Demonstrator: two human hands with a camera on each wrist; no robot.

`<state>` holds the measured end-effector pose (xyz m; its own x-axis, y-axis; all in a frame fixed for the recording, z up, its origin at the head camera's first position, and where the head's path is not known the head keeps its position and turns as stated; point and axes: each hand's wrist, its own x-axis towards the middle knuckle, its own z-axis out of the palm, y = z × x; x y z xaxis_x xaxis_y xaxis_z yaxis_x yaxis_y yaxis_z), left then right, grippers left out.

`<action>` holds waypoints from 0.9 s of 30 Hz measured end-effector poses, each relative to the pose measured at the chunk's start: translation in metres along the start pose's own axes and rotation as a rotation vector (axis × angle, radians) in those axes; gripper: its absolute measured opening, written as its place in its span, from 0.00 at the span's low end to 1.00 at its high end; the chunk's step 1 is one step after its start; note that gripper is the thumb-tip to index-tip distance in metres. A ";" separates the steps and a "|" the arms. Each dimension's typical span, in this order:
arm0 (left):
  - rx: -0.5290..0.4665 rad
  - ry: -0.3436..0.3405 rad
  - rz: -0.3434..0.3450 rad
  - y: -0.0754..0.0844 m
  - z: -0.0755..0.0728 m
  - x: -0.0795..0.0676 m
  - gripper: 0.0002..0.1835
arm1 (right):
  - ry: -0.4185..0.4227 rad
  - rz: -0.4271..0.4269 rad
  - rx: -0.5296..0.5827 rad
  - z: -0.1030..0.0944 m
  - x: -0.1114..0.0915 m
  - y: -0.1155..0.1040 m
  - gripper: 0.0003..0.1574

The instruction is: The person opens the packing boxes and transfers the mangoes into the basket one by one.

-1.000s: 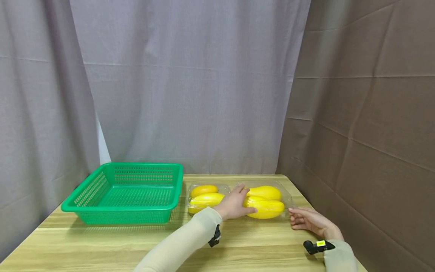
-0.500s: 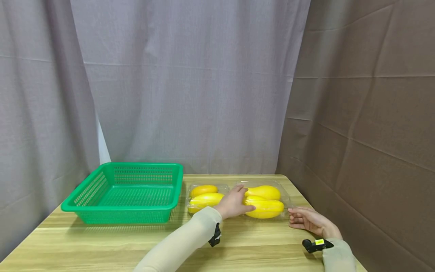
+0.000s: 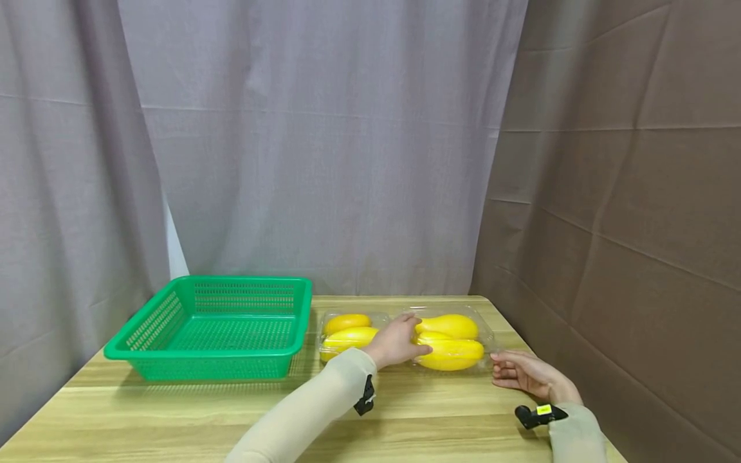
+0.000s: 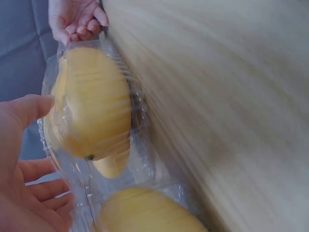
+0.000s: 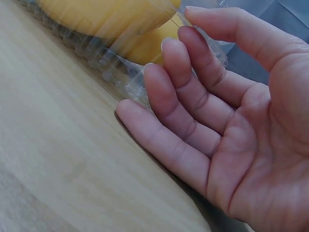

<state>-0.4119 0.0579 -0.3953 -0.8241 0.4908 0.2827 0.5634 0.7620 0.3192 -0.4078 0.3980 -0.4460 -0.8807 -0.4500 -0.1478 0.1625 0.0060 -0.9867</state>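
Two clear plastic clamshell boxes lie side by side on the table. In the right-hand box point(image 3: 485, 331) are several smooth yellow fruits point(image 3: 454, 355), one pear-shaped, their exact kind unclear. The left-hand box point(image 3: 324, 318) holds more yellow fruits point(image 3: 346, 343). My left hand point(image 3: 393, 344) reaches over where the boxes meet, its thumb point(image 4: 36, 107) against the right-hand box and the other fingers spread at its far side. At that box's right end, my right hand point(image 3: 527, 374) pinches the plastic edge between thumb and index finger, other fingers loosely curled.
A green perforated plastic basket point(image 3: 208, 354) stands on the left of the wooden table point(image 3: 145, 418). Grey curtain point(image 3: 324, 161) hangs behind the table, and brown cloth point(image 3: 625, 212) borders its right side.
The right-hand box and my right hand have shifted very slightly left. My left hand has drawn slightly back to the left along the box. The basket has not moved.
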 end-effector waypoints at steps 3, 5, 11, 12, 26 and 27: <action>0.031 0.005 0.019 0.000 -0.002 -0.001 0.38 | 0.017 0.009 -0.004 0.000 0.001 0.000 0.13; 0.050 0.016 0.035 0.000 -0.003 -0.001 0.38 | 0.025 0.014 -0.004 -0.001 0.001 0.000 0.12; 0.048 0.036 0.056 -0.002 -0.006 0.003 0.38 | 0.015 0.009 -0.017 -0.003 0.001 0.002 0.12; 0.038 0.035 0.051 -0.003 -0.007 0.003 0.38 | 0.015 0.010 -0.017 -0.003 0.001 0.003 0.12; -0.268 0.029 -0.045 -0.007 -0.023 0.012 0.37 | 0.039 0.005 -0.023 -0.001 0.000 0.003 0.16; -0.265 0.039 -0.045 -0.007 -0.024 0.013 0.36 | 0.041 0.004 -0.023 -0.001 0.000 0.003 0.16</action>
<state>-0.4251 0.0484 -0.3720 -0.8488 0.4385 0.2954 0.5259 0.6432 0.5565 -0.4081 0.3990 -0.4491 -0.8979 -0.4126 -0.1535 0.1559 0.0280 -0.9874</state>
